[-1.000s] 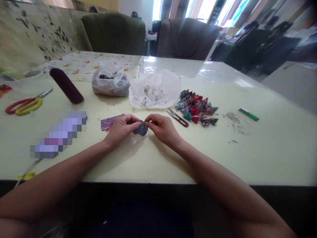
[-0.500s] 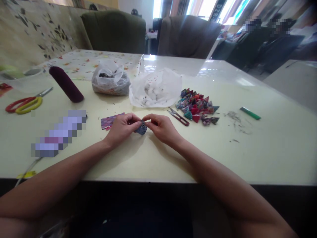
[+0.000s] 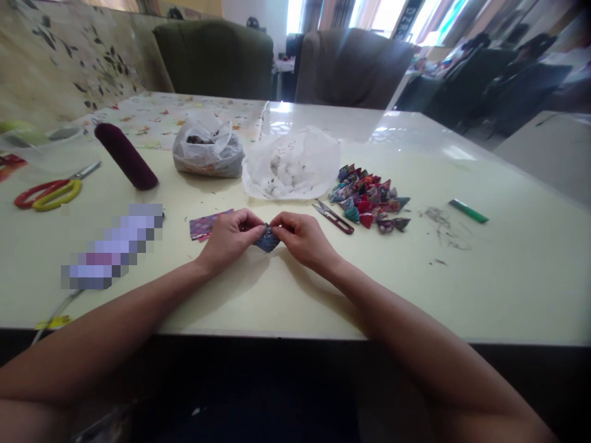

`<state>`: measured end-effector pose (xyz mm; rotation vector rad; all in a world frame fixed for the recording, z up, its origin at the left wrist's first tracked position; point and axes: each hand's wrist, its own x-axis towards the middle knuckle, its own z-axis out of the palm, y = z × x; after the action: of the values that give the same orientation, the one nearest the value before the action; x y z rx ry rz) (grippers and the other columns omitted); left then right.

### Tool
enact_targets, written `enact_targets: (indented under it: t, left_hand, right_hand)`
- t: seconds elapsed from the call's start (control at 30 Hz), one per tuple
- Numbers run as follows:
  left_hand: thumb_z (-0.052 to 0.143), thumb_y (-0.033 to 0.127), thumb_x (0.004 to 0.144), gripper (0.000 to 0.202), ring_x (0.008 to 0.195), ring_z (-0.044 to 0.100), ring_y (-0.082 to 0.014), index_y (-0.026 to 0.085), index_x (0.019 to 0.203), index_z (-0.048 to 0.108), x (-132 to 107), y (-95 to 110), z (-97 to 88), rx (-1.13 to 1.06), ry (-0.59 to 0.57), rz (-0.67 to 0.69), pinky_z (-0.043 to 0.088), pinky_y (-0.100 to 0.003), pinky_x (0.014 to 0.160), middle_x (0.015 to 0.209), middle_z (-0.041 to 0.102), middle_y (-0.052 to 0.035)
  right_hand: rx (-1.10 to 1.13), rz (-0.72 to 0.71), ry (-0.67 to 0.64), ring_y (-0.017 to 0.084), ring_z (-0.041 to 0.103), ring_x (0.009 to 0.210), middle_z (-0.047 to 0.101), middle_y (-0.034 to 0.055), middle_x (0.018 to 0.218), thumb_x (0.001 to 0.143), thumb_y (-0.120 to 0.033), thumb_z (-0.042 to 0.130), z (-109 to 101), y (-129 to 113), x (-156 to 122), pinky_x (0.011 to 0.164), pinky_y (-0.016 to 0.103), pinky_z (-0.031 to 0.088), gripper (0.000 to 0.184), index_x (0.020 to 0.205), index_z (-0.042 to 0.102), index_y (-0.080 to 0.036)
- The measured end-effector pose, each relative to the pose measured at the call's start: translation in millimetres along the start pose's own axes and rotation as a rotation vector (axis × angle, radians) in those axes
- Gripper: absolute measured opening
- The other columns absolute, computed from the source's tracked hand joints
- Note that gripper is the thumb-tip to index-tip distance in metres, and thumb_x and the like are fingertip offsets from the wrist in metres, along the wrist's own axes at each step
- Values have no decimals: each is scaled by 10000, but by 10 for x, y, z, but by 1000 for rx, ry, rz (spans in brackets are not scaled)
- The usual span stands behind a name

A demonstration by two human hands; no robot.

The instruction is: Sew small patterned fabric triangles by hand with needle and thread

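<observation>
A small blue-grey patterned fabric piece is pinched between both hands, just above the table. My left hand is closed on its left edge, thumb and fingertips together. On the other edge, my right hand is closed in a like pinch; whether a needle is there I cannot tell. Patterned purple fabric pieces lie flat beside my left hand, partly covered by it. To the right of my right hand lie dark red thread snips and a pile of small stuffed fabric shapes in many colours.
Behind the hands stand a white plastic bag with white stuffing and a clear bag with dark contents. Leftward are a dark maroon cylinder, red-and-yellow scissors and a blurred-out device with a cable. A green object and thread scraps lie rightward.
The fabric piece has spread a little wider between my fingers, and its lower part now shows as a point. My right hand has shifted slightly right. The view has moved a little.
</observation>
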<state>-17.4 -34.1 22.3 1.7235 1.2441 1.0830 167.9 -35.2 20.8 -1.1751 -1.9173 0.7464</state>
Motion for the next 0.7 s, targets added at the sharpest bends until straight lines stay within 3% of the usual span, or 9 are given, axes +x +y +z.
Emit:
enact_targets:
  t: [0.4, 0.7]
  left_hand:
    - [750, 294, 755, 143, 708, 641, -159, 153, 763, 725, -22, -17, 22, 21, 56, 52, 502, -285, 683, 752, 720, -45]
    - [825, 335, 717, 214, 663, 622, -128, 154, 785, 732, 11, -59, 54, -334, 53, -135, 506, -266, 675, 737, 713, -18]
  right_hand:
    - [11, -5, 34, 121, 510, 656, 620, -9, 694, 860, -176, 585, 29, -10, -13, 663, 260, 359, 116, 753, 628, -168]
    - [125, -2, 79, 115, 458, 637, 554, -29, 663, 863, -236, 600, 30, 23, 5, 635, 256, 347, 142, 733, 576, -184]
